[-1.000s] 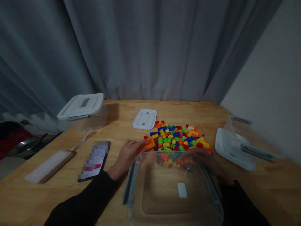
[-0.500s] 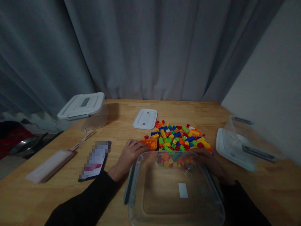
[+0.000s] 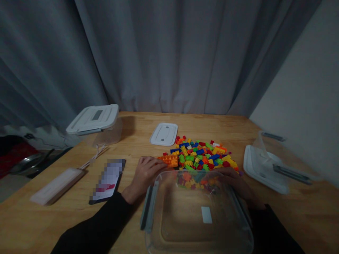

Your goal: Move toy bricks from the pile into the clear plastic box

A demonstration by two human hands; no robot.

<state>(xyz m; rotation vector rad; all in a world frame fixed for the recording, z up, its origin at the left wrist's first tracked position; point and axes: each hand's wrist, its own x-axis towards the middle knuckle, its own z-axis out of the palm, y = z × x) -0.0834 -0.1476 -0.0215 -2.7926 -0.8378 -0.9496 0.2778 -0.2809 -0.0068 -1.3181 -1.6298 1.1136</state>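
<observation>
At the left of the desk (image 3: 217, 123) lie a white corded bar (image 3: 57, 186), a lidded box (image 3: 93, 119) and a phone (image 3: 108, 181). The left hand (image 3: 145, 173) comes next, fingers bent at the left end of an orange brick (image 3: 171, 161); whether its grip is closed, one cannot tell. The brick looks light, stiff and smooth, best pinched by its long sides. A flat lid (image 3: 164, 134) lies beyond. A clear box (image 3: 185, 222) stands nearest the person, probably rigid and slick, easiest held by its rim. Behind it spread loose bricks (image 3: 197, 155). The right hand (image 3: 238, 185) reaches past the box's far right corner, its grip partly hidden and unreadable. Another clear box (image 3: 291, 174) sits at far right.
</observation>
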